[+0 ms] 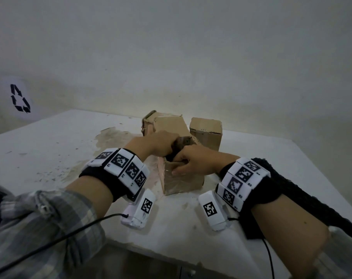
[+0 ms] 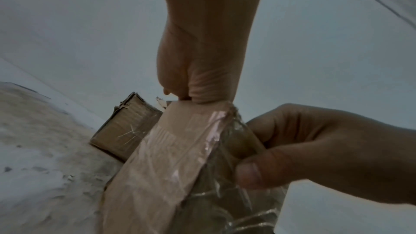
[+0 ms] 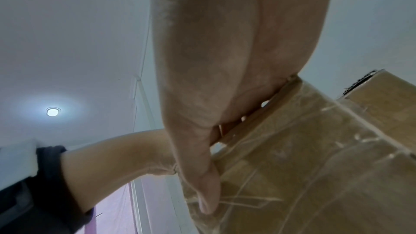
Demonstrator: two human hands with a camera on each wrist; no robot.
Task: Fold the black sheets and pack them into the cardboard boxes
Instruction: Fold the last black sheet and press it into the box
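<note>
A tape-wrapped cardboard box (image 1: 183,184) stands upright on the white table (image 1: 50,150) in front of me. My left hand (image 1: 161,144) is at its open top, fingers curled round a dark black sheet (image 1: 178,147) that goes down into the box. In the left wrist view the left fingers (image 2: 198,84) disappear behind the box wall (image 2: 162,166). My right hand (image 1: 193,162) grips the box's near top edge, thumb (image 3: 207,189) on the outer face (image 3: 303,157) and fingers over the rim. Most of the sheet is hidden.
Two more cardboard boxes stand behind: one with raised flaps (image 1: 165,122), one to its right (image 1: 207,131). A black textured cloth (image 1: 304,184) lies along my right forearm. The table's front edge is close to me, and a white wall rises behind.
</note>
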